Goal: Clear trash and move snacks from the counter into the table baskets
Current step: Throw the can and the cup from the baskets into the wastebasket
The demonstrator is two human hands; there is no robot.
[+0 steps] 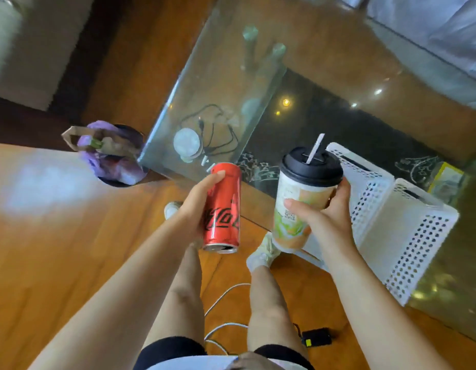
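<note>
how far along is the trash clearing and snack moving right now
Early, by the look of it. In hand: the left hand grips a red cola can and the right hand holds a lidded paper cup with a straw. The trash bin by the glass table already holds a paper bag. Left: bin both drinks; the white baskets show no snacks inside.
</note>
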